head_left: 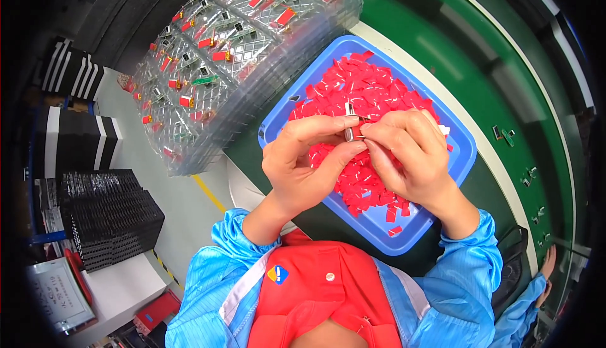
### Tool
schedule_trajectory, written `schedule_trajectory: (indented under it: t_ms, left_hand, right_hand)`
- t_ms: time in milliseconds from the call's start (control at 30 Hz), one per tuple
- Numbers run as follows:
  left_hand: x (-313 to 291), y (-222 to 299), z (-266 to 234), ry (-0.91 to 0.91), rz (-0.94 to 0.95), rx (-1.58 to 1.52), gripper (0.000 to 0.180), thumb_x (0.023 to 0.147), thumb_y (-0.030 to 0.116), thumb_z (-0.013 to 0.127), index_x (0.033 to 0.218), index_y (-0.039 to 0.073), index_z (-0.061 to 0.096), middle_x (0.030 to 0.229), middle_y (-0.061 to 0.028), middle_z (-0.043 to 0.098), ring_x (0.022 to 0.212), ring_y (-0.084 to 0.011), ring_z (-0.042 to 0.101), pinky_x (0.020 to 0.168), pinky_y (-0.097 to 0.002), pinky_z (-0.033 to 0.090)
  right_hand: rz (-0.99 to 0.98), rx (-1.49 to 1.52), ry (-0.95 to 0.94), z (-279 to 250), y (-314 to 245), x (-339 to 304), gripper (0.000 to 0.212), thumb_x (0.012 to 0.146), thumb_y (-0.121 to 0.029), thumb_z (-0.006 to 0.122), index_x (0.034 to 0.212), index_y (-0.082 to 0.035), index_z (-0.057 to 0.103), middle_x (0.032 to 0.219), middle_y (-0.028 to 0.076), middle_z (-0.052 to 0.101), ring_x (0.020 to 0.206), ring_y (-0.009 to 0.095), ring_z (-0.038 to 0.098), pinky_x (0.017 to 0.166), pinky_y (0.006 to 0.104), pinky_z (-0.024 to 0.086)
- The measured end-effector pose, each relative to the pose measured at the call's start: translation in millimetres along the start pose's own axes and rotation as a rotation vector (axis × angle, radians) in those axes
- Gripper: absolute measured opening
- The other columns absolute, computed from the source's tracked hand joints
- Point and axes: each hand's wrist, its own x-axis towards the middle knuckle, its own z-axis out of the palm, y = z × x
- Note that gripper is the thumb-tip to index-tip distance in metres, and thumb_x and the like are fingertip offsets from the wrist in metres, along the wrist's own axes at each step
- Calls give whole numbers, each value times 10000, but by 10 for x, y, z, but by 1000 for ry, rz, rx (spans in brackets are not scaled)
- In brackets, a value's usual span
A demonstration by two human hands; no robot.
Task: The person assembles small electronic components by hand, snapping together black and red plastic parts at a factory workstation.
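In front of me, my left hand (pixel 307 157) pinches a small metal-and-red electronic part (pixel 351 132) between thumb and forefinger. My right hand (pixel 413 153) closes its fingertips on the right side of the same part, with thin wires showing there. Fingers partly hide the part, so its full shape cannot be made out. Both hands are above a blue plastic tray (pixel 466 155), which holds a heap of small red wrapped pieces (pixel 363 89) with whitish strips or leads among them.
Left of the tray stand stacked clear blister trays (pixel 252 45) holding small circuit boards with red pieces. A green conveyor belt (pixel 461 51) runs along the right, carrying small boards (pixel 503 135). Another person's hand (pixel 549 263) rests at its lower end. Black trays (pixel 113 222) are piled far left.
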Motion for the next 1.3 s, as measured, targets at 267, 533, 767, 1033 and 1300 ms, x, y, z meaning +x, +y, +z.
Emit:
schedule_trajectory:
  t_ms: [267, 533, 767, 1033, 1300]
  left_hand:
    - [-7, -85, -36, -11, 44, 61, 340, 750, -155, 666, 1017, -43, 487, 1025, -223, 633, 934, -246, 656, 745, -304, 571]
    - [-3, -107, -58, -41, -33, -92, 328, 762, -143, 665, 876, 14, 400, 982, -270, 637, 903, -224, 655, 729, -301, 546]
    - [29, -115, 66, 23, -165, -284, 318, 764, -156, 651, 892, 18, 418, 990, -259, 636, 896, -196, 645, 760, -293, 541]
    - [220, -232, 5, -108, -301, 4, 257, 799, -95, 635, 1044, -47, 574, 1140, -212, 600, 1028, -209, 610, 884, -311, 503]
    - [792, -409, -365, -144, 176, 800, 128, 752, 25, 678, 877, -3, 673, 944, -167, 672, 948, -315, 640, 831, -375, 499]
  right_hand:
    - [-18, -3, 17, 78, 36, -14, 256, 666, 48, 713, 905, -16, 649, 807, 91, 597, 689, 203, 582, 584, 295, 422]
    - [57, 79, 87, 103, 22, -40, 190, 725, 54, 678, 906, 11, 640, 817, 113, 600, 734, 220, 601, 642, 291, 478]
    - [337, 282, 11, -9, 233, -19, 265, 782, 25, 601, 1042, -24, 627, 952, 126, 626, 770, 197, 615, 686, 293, 504]
    - [316, -80, -4, -241, 1026, -250, 205, 754, 15, 594, 945, -8, 664, 919, 172, 665, 865, 326, 645, 790, 378, 522]
    - [620, -542, -23, -804, 1689, -621, 258, 790, -50, 613, 1046, -36, 643, 950, 165, 649, 830, 321, 639, 750, 373, 502]
